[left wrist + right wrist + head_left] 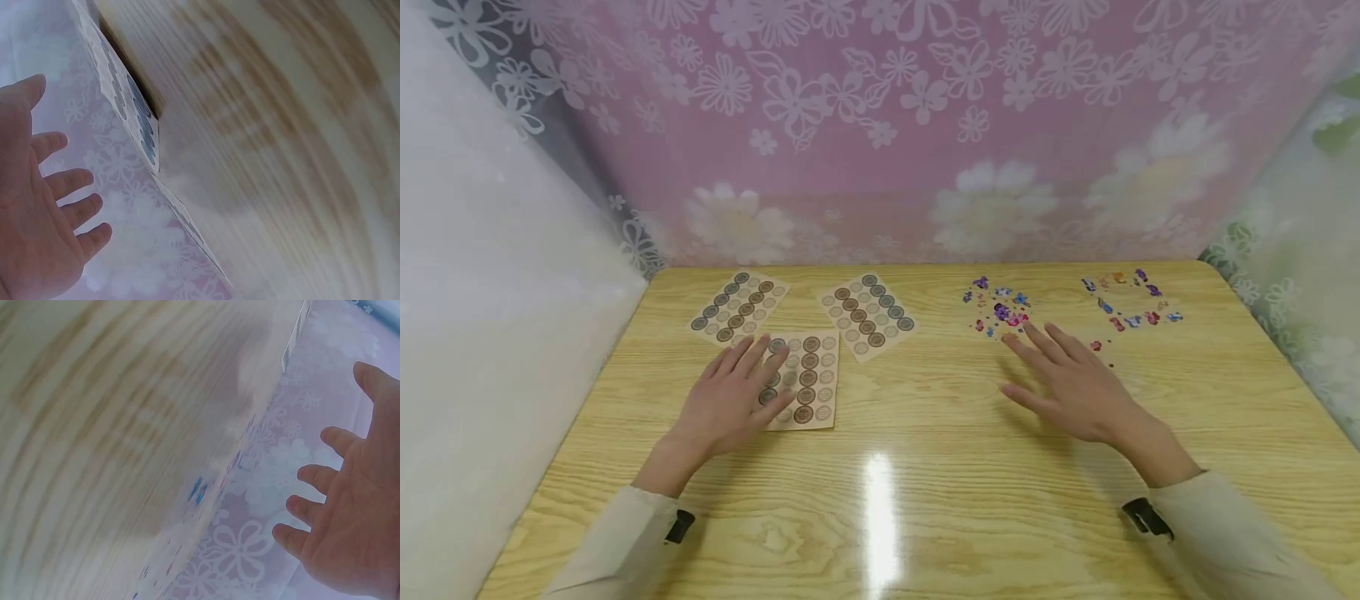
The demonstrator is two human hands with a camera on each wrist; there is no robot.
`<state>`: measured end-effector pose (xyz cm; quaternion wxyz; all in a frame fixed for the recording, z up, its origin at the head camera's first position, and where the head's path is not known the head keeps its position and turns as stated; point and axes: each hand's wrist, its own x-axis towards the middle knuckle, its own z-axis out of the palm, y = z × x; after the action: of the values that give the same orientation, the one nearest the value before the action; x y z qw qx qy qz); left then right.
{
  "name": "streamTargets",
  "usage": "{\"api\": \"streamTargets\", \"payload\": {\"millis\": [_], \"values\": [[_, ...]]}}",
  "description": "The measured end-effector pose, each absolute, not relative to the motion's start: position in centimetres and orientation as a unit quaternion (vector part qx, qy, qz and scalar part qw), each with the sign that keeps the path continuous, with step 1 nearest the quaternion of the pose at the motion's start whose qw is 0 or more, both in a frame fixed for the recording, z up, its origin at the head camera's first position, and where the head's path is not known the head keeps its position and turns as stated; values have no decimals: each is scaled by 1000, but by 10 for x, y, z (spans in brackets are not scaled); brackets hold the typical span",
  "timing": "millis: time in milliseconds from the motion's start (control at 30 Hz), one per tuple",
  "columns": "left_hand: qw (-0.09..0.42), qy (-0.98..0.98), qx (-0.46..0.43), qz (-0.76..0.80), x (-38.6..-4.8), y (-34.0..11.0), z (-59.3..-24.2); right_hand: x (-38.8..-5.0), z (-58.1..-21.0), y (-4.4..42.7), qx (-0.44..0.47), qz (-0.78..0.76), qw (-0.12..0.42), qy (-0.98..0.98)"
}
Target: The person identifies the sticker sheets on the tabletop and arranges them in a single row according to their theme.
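My left hand [726, 408] is held above the table with its fingers spread and straight, over the left part of a tan sheet [817, 379] printed with rows of round labels. In the left wrist view, the palm of the left hand [34, 206] shows and nothing is in it. Likewise raised and spread, my right hand [1075, 392] is just in front of a cluster of small purple, blue and pink stickers [1002, 312]. Its palm holds nothing in the right wrist view [356, 494]. The fingers partly cover the near sheet and the cluster's near edge.
Two more tan label sheets, one at the left [741, 307] and one nearer the middle [868, 317], lie behind the left hand. A second group of colourful stickers [1131, 320] is at the back right. Patterned curtains [880, 167] stand along the wooden table's [925, 500] back and sides.
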<state>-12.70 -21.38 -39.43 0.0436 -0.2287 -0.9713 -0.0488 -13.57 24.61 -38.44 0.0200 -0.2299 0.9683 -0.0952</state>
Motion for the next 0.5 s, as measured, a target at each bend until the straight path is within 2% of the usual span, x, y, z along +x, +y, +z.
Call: {"api": "streamTargets", "payload": {"millis": [500], "values": [[56,-974,-216,-51,-123,-230,-398,-142,-382,214,-262,-88,10,961]]}}
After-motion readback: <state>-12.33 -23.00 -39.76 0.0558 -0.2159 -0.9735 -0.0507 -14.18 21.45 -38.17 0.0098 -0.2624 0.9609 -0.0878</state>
